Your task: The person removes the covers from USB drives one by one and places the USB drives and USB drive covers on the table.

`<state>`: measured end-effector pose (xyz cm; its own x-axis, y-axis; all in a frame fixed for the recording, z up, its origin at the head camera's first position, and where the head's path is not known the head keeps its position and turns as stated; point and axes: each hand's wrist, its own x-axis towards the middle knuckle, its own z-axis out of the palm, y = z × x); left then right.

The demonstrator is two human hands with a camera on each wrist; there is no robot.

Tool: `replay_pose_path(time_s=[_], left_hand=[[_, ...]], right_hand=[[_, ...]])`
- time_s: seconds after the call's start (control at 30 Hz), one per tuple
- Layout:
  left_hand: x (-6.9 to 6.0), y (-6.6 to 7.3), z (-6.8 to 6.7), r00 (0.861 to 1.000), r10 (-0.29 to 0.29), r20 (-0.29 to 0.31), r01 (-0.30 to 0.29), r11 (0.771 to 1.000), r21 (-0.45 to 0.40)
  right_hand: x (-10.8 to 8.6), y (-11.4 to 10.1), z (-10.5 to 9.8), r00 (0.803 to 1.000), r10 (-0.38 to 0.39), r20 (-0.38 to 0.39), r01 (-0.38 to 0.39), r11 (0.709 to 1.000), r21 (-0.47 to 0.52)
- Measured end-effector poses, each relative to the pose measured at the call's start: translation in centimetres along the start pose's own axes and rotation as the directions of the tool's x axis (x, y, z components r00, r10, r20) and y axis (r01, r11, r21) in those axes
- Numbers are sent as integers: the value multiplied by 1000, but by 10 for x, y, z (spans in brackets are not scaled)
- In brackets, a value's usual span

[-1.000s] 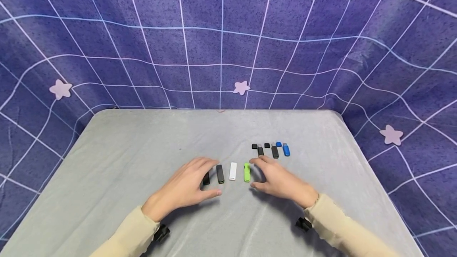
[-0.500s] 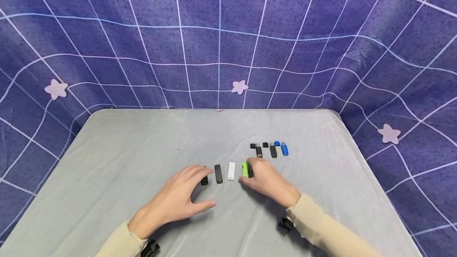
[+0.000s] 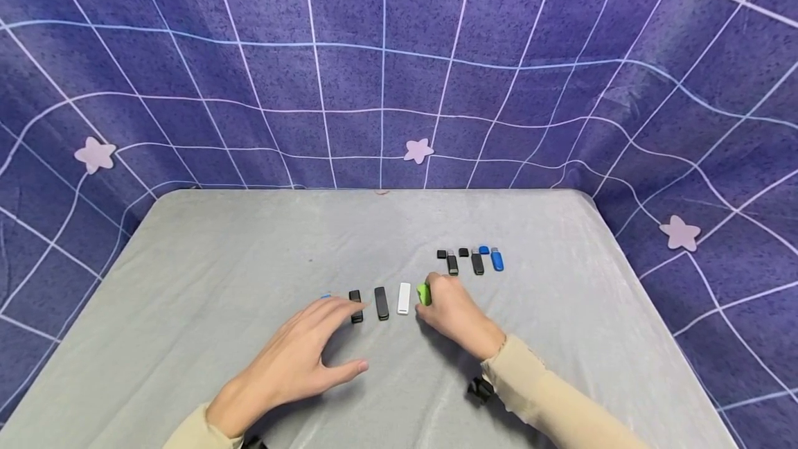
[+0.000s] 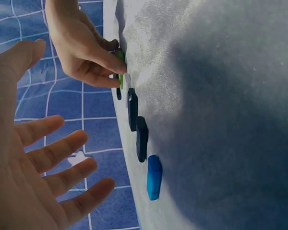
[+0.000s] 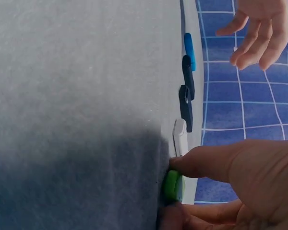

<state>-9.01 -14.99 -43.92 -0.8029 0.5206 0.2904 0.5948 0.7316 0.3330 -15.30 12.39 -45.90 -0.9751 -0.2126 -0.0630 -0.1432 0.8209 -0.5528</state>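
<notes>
While your right hand (image 3: 458, 310) pinches the green stick (image 3: 424, 294) just right of centre in the head view, its fingers cover part of it. Leftward from it lie the white stick (image 3: 404, 298), the dark grey stick (image 3: 382, 303) and the black stick (image 3: 356, 310); your left hand (image 3: 289, 355), spread and holding nothing, hides most of the blue stick (image 3: 326, 295). Above your right hand sit three uncapped sticks (image 3: 477, 264) with three caps (image 3: 464, 252) beside them on the grey cloth (image 3: 249, 248). Any lettering is too small to read.

In the left wrist view, the blue stick shows whole at lower centre, well apart from your fingers.

In the right wrist view, your thumb and fingers clasp the green stick at bottom centre, the white stick just above.
</notes>
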Motion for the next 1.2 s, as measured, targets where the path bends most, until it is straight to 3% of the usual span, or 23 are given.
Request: replay_pose_path(time_s=[0.3, 0.5, 0.77, 0.97, 1.2], left_hand=[[-9, 0, -12, 1000, -16, -3, 16, 1000, -5], [-8, 2, -15, 999, -30, 32, 31, 999, -19], [-6, 5, -20, 999, -20, 48, 23, 998, -58], [4, 9, -25, 997, -30, 74, 40, 990, -134], [22, 14, -28, 1000, -5, 3, 6, 958, -286]], right_hand=[[-8, -1, -16, 1000, -9, 8, 8, 1000, 18], [-19, -3, -31, 1000, -20, 18, 19, 999, 50], [-37, -9, -49, 990, -142, -15, 143, 984, 107], [-46, -12, -58, 972, -233, -29, 235, 962, 137], [-52, -19, -66, 961, -275, -16, 270, 930, 248]])
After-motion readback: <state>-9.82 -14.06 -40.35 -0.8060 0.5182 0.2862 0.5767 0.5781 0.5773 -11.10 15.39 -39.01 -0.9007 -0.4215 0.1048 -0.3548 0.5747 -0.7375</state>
